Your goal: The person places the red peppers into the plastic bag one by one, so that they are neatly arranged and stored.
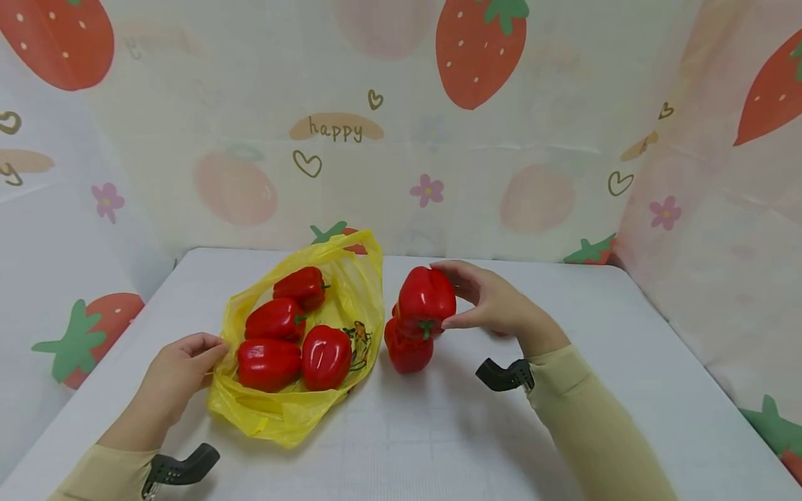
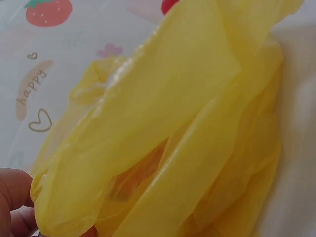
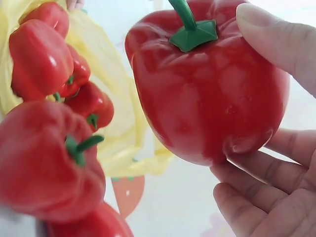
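A yellow plastic bag (image 1: 276, 422) lies with its mouth spread wide and several red bell peppers (image 1: 269, 365) inside. My left hand (image 1: 178, 372) pinches the bag's left rim between thumb and fingers; in the left wrist view the crumpled yellow film (image 2: 148, 118) fills most of the picture. To the right of the bag, my right hand (image 1: 501, 303) grips a glossy red bell pepper (image 1: 427, 296) from its right side, green stem toward me. The right wrist view shows the thumb near the stem (image 3: 195, 34) and the fingers at the other end.
Below and behind the held pepper are more red bell peppers (image 1: 410, 351) on the white table (image 1: 401, 445), partly hidden. A bit of something red (image 1: 499, 333) shows under my right hand. Strawberry-printed sheeting (image 1: 401, 188) hangs behind the table and along both sides.
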Demonstrator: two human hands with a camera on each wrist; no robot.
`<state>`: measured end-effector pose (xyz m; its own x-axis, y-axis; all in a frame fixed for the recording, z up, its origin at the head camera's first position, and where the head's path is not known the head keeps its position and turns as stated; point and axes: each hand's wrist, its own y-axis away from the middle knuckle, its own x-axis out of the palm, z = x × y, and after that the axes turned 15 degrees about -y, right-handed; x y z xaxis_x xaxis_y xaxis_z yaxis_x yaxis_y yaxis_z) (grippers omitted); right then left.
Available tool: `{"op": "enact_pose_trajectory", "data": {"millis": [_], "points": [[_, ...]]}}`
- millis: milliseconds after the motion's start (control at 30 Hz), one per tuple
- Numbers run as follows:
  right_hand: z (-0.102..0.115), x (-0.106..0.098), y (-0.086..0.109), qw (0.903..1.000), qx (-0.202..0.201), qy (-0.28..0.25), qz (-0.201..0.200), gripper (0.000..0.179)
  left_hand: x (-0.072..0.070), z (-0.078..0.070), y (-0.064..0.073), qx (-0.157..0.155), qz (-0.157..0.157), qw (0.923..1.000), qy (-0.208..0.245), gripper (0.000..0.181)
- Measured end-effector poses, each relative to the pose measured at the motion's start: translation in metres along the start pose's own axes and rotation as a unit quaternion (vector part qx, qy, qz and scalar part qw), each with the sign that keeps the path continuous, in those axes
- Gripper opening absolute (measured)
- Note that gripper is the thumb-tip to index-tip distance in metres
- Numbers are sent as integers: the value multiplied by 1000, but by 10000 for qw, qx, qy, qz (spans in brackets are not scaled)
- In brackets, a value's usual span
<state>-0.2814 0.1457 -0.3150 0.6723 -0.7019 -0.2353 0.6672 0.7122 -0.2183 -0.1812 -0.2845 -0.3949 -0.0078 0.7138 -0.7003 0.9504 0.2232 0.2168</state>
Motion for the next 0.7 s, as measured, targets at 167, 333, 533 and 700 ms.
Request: {"op": "enact_pose_trajectory", "data": {"millis": [167,333,533,700], "points": [[3,8,-21,9995,268,55,-128,77,-1,1,0,29,-19,10000,-13,44],[2,19,-44,9984,479,206,-223,78,-1,2,0,12,-16,10000,-21,44],[-1,33,-68,9970,628,369,-246,79,-2,0,2,-18,0,10000,0,44],[-4,45,-85,9942,860,581,-271,78,-3,-2,3,-14,11,10000,11,44]]}}
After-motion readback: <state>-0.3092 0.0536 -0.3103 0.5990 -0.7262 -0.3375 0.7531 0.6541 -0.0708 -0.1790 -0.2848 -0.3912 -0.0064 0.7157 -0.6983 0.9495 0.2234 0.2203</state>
